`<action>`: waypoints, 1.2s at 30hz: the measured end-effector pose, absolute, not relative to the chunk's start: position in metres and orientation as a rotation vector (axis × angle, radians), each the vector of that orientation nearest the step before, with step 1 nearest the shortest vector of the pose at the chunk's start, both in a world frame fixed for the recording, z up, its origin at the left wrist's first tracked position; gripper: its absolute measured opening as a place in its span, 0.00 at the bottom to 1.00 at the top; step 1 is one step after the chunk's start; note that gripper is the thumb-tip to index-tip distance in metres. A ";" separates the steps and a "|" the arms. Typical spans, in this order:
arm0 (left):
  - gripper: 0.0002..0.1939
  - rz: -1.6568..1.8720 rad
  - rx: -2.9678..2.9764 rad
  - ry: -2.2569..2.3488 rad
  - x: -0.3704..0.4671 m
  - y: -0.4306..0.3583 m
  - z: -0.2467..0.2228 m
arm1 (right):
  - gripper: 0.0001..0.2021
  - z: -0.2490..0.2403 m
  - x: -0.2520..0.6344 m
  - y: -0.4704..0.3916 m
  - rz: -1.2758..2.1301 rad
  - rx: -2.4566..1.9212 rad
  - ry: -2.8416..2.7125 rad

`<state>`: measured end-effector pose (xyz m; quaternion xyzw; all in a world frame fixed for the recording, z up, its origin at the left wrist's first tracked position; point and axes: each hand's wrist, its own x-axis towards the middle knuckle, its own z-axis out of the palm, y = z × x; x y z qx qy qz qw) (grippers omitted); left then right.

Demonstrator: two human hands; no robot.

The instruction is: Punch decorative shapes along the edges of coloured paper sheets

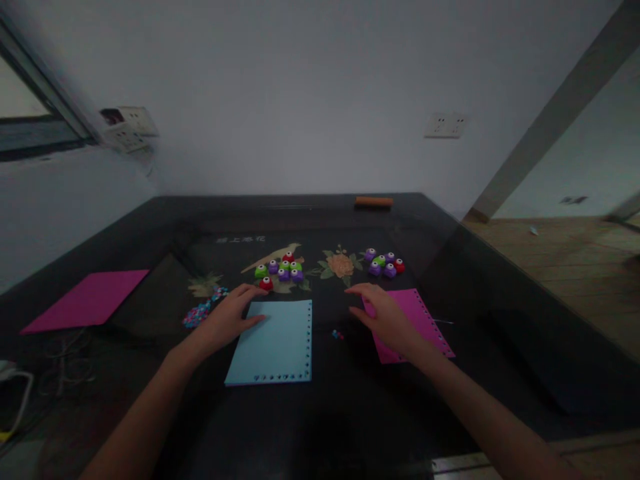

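Observation:
My left hand (231, 315) is over the upper left edge of a light blue sheet (275, 343), which has small marks along its right and bottom edges. Its fingers are apart and hold nothing. My right hand (383, 316) hovers at the left part of a pink sheet (423, 320) with holes along its right edge; thumb and fingers are spread, with nothing between them. A few tiny beads (337, 335) lie between the two sheets. Near my left hand is a pile of small pink and blue beads (197, 315).
Several eyed toy pieces in red, green and purple stand in a left group (284, 273) and a right group (384, 263). A larger pink sheet (90, 299) lies at far left. At the back of the dark table (240, 213) is a brown roll (373, 201).

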<state>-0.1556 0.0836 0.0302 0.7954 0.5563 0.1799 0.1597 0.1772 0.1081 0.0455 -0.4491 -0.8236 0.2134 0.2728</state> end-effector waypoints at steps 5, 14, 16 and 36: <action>0.32 0.425 2.261 1.607 -0.162 0.083 0.019 | 0.18 0.035 0.115 0.119 0.472 -1.107 -2.574; 0.35 0.270 2.298 1.690 -0.160 0.086 0.014 | 0.36 0.014 0.087 0.130 0.219 -1.140 -2.747; 0.35 0.274 2.305 1.709 -0.162 0.087 0.011 | 0.34 0.012 0.087 0.132 0.227 -1.122 -2.747; 0.36 0.364 2.353 1.731 -0.164 0.088 0.010 | 0.27 0.014 0.088 0.135 0.327 -1.071 -2.637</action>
